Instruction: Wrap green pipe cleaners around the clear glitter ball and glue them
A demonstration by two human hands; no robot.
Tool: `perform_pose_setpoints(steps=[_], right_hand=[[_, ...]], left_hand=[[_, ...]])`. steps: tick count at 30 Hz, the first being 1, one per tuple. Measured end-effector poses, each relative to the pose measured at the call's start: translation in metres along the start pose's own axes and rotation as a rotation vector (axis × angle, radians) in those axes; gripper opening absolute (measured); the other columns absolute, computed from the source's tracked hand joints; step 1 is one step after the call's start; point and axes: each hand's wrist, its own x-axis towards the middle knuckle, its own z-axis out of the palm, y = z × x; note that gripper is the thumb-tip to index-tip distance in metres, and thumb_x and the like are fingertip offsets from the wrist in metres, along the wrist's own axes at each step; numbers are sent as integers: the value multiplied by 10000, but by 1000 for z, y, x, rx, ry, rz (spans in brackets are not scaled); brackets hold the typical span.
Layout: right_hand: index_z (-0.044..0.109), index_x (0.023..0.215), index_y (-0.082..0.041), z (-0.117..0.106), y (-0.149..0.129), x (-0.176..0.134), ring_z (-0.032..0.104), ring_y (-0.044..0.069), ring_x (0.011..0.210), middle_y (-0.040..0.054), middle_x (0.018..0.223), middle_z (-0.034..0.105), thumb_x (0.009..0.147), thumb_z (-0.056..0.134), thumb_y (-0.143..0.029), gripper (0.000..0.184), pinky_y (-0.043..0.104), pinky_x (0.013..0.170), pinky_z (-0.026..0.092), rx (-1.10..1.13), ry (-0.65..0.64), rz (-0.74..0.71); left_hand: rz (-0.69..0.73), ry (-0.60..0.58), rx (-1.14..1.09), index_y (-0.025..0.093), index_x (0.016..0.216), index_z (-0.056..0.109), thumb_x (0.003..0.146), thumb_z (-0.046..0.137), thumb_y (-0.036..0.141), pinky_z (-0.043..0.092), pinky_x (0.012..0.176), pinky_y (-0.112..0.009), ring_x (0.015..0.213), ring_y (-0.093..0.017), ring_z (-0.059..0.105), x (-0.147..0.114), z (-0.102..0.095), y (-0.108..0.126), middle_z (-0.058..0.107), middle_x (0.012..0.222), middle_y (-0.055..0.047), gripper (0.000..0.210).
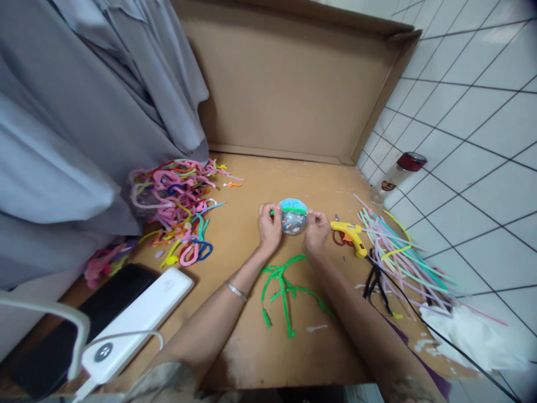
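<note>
White-tiled wall point(470, 129) right, grey curtain point(96, 101) left, brown tabletop point(251, 184) between.

The one camera sits on the person's head. It looks forward and down at the bench point(251, 176), with the left hand point(271, 228) and right hand point(318, 228) near the middle. It sees wide, from grey cloth point(96, 89) to the tiled wall point(474, 117), and back to tall cardboard point(289, 78).

The marks on the power bank point(140, 319), glue gun point(353, 234) and bottle point(393, 180) cannot be read.
</note>
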Motion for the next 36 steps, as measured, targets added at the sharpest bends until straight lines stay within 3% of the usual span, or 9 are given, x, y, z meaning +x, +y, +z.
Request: perform_pose_setpoints(steps=[9,26,36], right_hand=[[518,661,-195,0,10,-6,521,128,680,-22,678,573,690,596,-389,211,291,725,448,41,21,-48],[519,696,-198,3,16,-6,518,126,679,-19,694,576,669,591,-391,208,292,712,466,70,46,2],[504,707,-203,-1,18,1,516,125,650,-32,655,565,658,580,-383,200,275,667,458,58,73,64]], left_hand=[[16,39,8,193,756,518,922,506,324,424,764,-283,806,-157,524,-3,1,-2,526,825,-27,212],[-67,25,-78,194,809,523,906,534,389,451,773,-274,813,-151,536,-5,2,-13,543,815,-19,219],[-168,-3,-313,195,939,518,817,635,404,486,756,-255,824,-136,583,-11,7,-3,598,928,-43,269]])
